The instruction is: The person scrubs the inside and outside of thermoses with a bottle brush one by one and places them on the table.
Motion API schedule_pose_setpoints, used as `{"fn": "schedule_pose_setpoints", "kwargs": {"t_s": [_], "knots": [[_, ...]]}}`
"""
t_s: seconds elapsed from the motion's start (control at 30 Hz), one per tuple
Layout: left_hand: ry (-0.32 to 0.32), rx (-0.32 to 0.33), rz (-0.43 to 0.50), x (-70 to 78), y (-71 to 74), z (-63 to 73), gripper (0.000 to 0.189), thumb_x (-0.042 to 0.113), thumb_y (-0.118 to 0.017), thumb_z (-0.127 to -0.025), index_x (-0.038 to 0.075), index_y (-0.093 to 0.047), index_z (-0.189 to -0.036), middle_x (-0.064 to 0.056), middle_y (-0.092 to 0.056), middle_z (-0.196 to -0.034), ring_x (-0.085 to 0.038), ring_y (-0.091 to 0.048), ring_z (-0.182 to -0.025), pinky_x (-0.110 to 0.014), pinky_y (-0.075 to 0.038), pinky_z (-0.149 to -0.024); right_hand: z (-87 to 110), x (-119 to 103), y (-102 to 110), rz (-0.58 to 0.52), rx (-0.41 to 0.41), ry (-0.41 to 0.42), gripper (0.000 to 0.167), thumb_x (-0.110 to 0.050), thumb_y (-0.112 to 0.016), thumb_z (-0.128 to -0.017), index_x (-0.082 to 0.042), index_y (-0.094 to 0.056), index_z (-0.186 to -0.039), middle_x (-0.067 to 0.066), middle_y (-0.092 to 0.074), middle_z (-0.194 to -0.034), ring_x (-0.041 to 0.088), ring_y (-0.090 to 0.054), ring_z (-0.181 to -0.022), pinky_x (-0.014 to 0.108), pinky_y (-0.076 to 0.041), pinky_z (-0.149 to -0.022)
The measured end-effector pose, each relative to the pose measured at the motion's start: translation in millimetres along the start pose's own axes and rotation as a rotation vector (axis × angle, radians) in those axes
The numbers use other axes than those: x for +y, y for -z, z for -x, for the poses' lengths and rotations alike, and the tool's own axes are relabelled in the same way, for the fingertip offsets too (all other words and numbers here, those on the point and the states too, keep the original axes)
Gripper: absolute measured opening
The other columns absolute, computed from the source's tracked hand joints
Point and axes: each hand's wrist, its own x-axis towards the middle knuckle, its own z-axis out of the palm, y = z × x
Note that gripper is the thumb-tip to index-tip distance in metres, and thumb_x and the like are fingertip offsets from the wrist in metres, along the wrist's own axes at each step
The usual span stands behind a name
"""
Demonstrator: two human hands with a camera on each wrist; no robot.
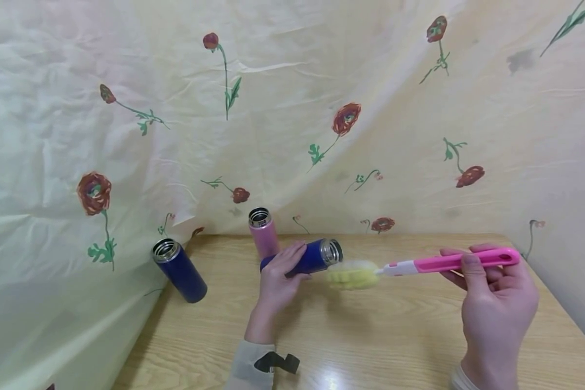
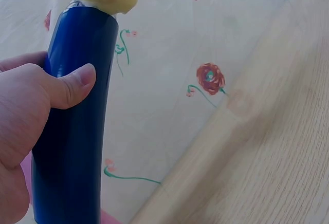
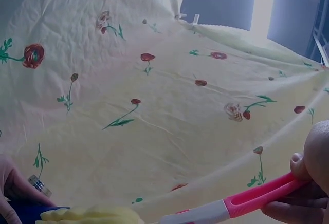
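My left hand (image 1: 281,279) grips a dark blue bottle (image 1: 309,257) that lies tilted on its side, its open steel mouth (image 1: 331,252) facing right. In the left wrist view the thumb (image 2: 77,85) presses along the bottle's side (image 2: 77,131). My right hand (image 1: 497,303) holds a bottle brush by its pink handle (image 1: 443,262), pinched between thumb and fingers. The brush's yellow sponge head (image 1: 353,275) points left and sits right by the bottle's mouth, overlapping the rim in the left wrist view.
A pink bottle (image 1: 264,235) with an open mouth stands behind the left hand. Another dark blue bottle (image 1: 182,273), also uncapped, stands at the left of the wooden table (image 1: 395,336). A flowered cloth (image 1: 283,135) hangs behind the table and along its left side.
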Motion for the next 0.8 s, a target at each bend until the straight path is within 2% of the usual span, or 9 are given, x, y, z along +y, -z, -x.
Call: {"fn": "schedule_pose_setpoints", "kwargs": {"t_s": [0.2, 0.33, 0.4, 0.47, 0.5, 0.57, 0.63, 0.7, 0.8], "knots": [[0.031, -0.003, 0.014, 1.0, 0.6, 1.2, 0.069, 0.001, -0.096, -0.073, 0.003, -0.072, -0.138, -0.017, -0.069, -0.141, -0.031, -0.064, -0.134, -0.047, -0.047, -0.116, 1.0, 0, 1, -0.045, 0.016, -0.018, 0.019, 0.004, -0.073, -0.096, 0.017, -0.061, -0.105, 0.027, -0.077, -0.091, 0.028, -0.081, -0.086, 0.04, -0.061, -0.075], [0.064, 0.008, 0.039, 3.6, 0.4, -0.2, 0.069, -0.003, -0.096, -0.073, 0.002, -0.072, -0.137, -0.016, -0.069, -0.141, -0.032, -0.064, -0.133, -0.048, -0.048, -0.116, -2.1, 3, 0, -0.193, 0.079, -0.001, 0.027, 0.003, -0.076, -0.094, 0.018, -0.06, -0.107, 0.032, -0.074, -0.093, 0.034, -0.08, -0.085, 0.044, -0.061, -0.071], [0.123, 0.015, 0.105, 6.3, 0.0, -1.5, 0.07, -0.004, -0.095, -0.073, 0.003, -0.071, -0.138, -0.013, -0.069, -0.141, -0.031, -0.065, -0.133, -0.047, -0.048, -0.116, -6.5, 6, -1, -0.301, 0.118, 0.019, 0.032, 0.003, -0.078, -0.092, 0.02, -0.057, -0.11, 0.035, -0.072, -0.095, 0.038, -0.079, -0.086, 0.045, -0.061, -0.07], [0.212, 0.028, 0.205, 10.7, -0.4, -3.1, 0.07, -0.003, -0.096, -0.073, 0.005, -0.072, -0.139, -0.011, -0.071, -0.138, -0.031, -0.066, -0.13, -0.049, -0.049, -0.115, -13.0, 12, 0, -0.405, 0.138, 0.029, 0.035, 0.005, -0.077, -0.092, 0.022, -0.055, -0.113, 0.038, -0.07, -0.098, 0.041, -0.078, -0.086, 0.046, -0.061, -0.069], [0.267, 0.038, 0.27, 13.1, -0.5, -3.9, 0.07, -0.002, -0.096, -0.073, 0.005, -0.072, -0.139, -0.011, -0.072, -0.137, -0.031, -0.067, -0.129, -0.05, -0.05, -0.113, -16.6, 15, 1, -0.441, 0.145, 0.009, 0.035, 0.006, -0.077, -0.093, 0.021, -0.054, -0.115, 0.038, -0.07, -0.1, 0.041, -0.078, -0.086, 0.046, -0.06, -0.07], [0.38, 0.055, 0.41, 17.5, -0.6, -5.3, 0.069, -0.001, -0.095, -0.076, 0.005, -0.07, -0.141, -0.012, -0.072, -0.135, -0.032, -0.067, -0.127, -0.052, -0.051, -0.112, -24.4, 24, 6, -0.52, 0.146, -0.058, 0.032, 0.007, -0.074, -0.095, 0.019, -0.053, -0.116, 0.037, -0.07, -0.102, 0.041, -0.078, -0.086, 0.046, -0.061, -0.07], [0.474, 0.059, 0.532, 20.8, -0.8, -6.4, 0.067, 0.001, -0.092, -0.081, 0.003, -0.068, -0.143, -0.016, -0.072, -0.135, -0.034, -0.068, -0.126, -0.052, -0.053, -0.109, -31.7, 33, 14, -0.584, 0.123, -0.166, 0.026, 0.006, -0.069, -0.099, 0.015, -0.052, -0.116, 0.034, -0.071, -0.102, 0.039, -0.079, -0.086, 0.044, -0.062, -0.073], [0.555, 0.056, 0.643, 22.8, -1.3, -7.5, 0.064, 0.002, -0.088, -0.086, -0.001, -0.064, -0.145, -0.02, -0.069, -0.138, -0.035, -0.066, -0.128, -0.049, -0.053, -0.11, -37.3, 42, 25, -0.688, 0.088, -0.317, 0.018, 0.003, -0.064, -0.103, 0.011, -0.054, -0.116, 0.03, -0.073, -0.103, 0.038, -0.079, -0.089, 0.043, -0.062, -0.08], [0.635, 0.039, 0.77, 24.8, -2.6, -7.8, 0.064, 0.001, -0.083, -0.091, -0.005, -0.058, -0.149, -0.024, -0.064, -0.143, -0.037, -0.064, -0.131, -0.043, -0.053, -0.11, -42.1, 57, 41, -0.85, 0.021, -0.552, 0.009, -0.002, -0.057, -0.108, 0.005, -0.057, -0.113, 0.026, -0.073, -0.106, 0.036, -0.079, -0.097, 0.04, -0.061, -0.093]]}}
